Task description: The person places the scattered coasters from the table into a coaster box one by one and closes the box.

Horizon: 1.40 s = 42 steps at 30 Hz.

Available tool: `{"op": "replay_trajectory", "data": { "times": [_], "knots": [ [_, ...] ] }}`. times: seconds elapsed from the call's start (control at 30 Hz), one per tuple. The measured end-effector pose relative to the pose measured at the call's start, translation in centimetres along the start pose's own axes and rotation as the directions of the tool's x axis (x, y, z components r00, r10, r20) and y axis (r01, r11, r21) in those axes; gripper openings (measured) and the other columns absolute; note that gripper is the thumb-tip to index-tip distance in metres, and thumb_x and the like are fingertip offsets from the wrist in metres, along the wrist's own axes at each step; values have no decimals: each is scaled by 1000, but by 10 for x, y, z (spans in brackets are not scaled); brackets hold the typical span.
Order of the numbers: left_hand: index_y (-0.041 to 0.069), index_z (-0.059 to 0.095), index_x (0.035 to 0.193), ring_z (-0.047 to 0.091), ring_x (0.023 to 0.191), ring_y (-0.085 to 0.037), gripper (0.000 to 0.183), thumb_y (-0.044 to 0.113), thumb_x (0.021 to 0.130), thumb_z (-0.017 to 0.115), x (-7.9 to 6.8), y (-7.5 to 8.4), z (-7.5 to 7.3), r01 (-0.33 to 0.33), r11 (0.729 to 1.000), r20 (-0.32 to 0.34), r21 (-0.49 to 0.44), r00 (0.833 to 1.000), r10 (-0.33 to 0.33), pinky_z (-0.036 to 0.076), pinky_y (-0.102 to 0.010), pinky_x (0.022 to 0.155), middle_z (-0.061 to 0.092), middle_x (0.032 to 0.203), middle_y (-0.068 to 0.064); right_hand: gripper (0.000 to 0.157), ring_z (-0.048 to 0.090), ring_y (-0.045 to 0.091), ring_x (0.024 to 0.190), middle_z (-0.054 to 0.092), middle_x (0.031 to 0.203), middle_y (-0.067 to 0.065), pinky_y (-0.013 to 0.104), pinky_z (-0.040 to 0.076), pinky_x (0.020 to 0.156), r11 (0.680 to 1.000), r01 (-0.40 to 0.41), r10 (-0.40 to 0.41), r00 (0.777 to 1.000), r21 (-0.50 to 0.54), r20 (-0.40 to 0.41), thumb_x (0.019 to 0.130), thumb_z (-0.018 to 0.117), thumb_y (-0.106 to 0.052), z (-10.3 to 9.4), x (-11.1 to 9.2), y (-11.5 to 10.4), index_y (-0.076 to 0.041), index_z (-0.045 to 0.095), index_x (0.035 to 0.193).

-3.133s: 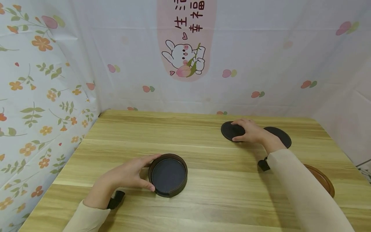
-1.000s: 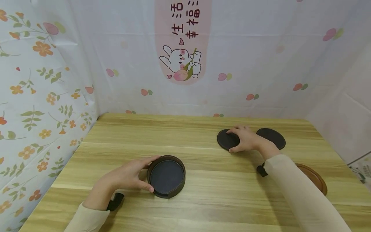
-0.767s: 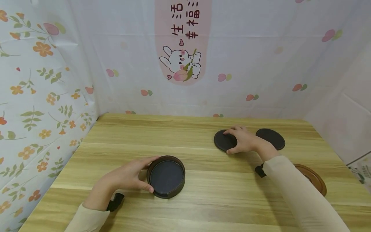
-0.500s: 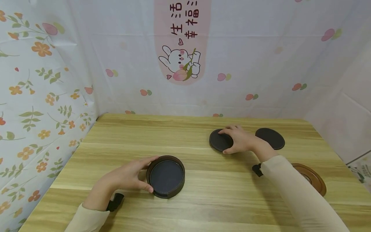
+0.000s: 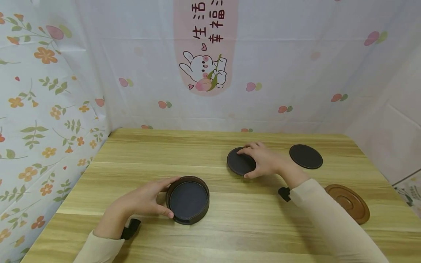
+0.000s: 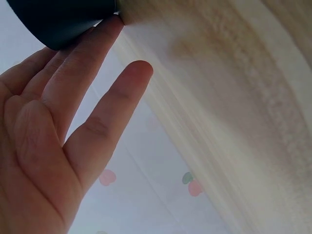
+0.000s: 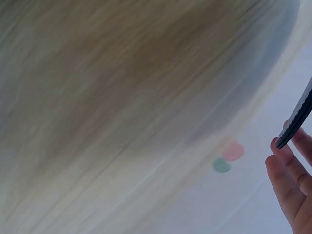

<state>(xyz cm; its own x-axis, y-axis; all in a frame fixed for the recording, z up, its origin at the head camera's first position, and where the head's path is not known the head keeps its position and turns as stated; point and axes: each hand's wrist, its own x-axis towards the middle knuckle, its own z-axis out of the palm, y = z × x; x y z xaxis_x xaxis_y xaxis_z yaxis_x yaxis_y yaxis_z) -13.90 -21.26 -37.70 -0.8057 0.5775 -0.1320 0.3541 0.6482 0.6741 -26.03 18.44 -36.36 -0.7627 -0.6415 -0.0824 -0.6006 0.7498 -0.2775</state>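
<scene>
In the lower left of the head view, the left hand (image 5: 144, 200) reaches in from a cream sleeve, thumb and fingers curved around the wall of a round dark holder (image 5: 188, 199) with a stitched leathery rim and a flat dark disc inside. Right of centre, the right hand (image 5: 263, 162) lies over a flat round dark coaster (image 5: 239, 163), thumb at its near edge and fingers on top, seeming to pinch it; the right wrist view shows fingertips (image 7: 287, 185) at its thin edge, otherwise blurred. A second dark coaster (image 5: 306, 156) lies apart toward the upper right on the pale wood-grain surface (image 5: 230, 219). A brown wooden saucer (image 5: 349, 202) sits at the right, partly behind the forearm.
</scene>
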Motion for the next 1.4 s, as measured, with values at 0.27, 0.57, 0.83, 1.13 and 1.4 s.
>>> {"op": "replay_trajectory", "data": {
  "times": [0.27, 0.57, 0.83, 1.13, 1.4],
  "knots": [
    [3, 32, 154, 56, 129, -40, 108, 46, 71, 86, 0, 0, 0, 7, 1000, -4, 5, 1000, -7, 40, -61, 109, 46, 152, -16, 76, 40, 39, 133, 41, 149, 16, 56, 48, 99, 998, 59, -59, 998, 0, -4, 75, 83, -42, 2, 1, -25, -19, 54, 141],
    [2, 32, 154, 56, 129, -38, 107, 47, 73, 85, -1, 1, -2, -16, 1000, 2, 9, 1000, 16, 40, -60, 109, 47, 152, -16, 77, 38, 32, 132, 37, 153, 14, 49, 49, 99, 993, 117, -117, 993, 16, 19, 74, 83, -41, 6, 4, -47, -22, 52, 142],
    [3, 32, 155, 56, 130, -36, 107, 47, 73, 85, -1, 0, 0, -7, 1000, 7, 11, 1000, 7, 40, -58, 110, 46, 153, -14, 77, 38, 29, 132, 37, 153, 12, 45, 50, 99, 987, 158, -158, 987, 9, 26, 75, 82, -41, 3, 6, -65, -23, 51, 142],
    [2, 31, 155, 55, 130, -38, 107, 47, 74, 85, -1, 1, -1, -12, 1000, 7, 1, 1000, 12, 40, -60, 110, 44, 153, -16, 77, 37, 28, 133, 35, 153, 11, 42, 49, 101, 975, 221, -221, 975, 14, 13, 74, 83, -41, 3, 11, -85, -22, 51, 142],
    [3, 30, 155, 55, 131, -36, 106, 49, 75, 83, 0, 0, -1, -9, 1000, 12, -9, 1000, 9, 40, -58, 110, 44, 154, -14, 77, 36, 24, 133, 34, 154, 7, 41, 49, 102, 968, 250, -251, 968, 37, 26, 74, 82, -43, 7, 14, -103, -26, 50, 143]
  ]
}}
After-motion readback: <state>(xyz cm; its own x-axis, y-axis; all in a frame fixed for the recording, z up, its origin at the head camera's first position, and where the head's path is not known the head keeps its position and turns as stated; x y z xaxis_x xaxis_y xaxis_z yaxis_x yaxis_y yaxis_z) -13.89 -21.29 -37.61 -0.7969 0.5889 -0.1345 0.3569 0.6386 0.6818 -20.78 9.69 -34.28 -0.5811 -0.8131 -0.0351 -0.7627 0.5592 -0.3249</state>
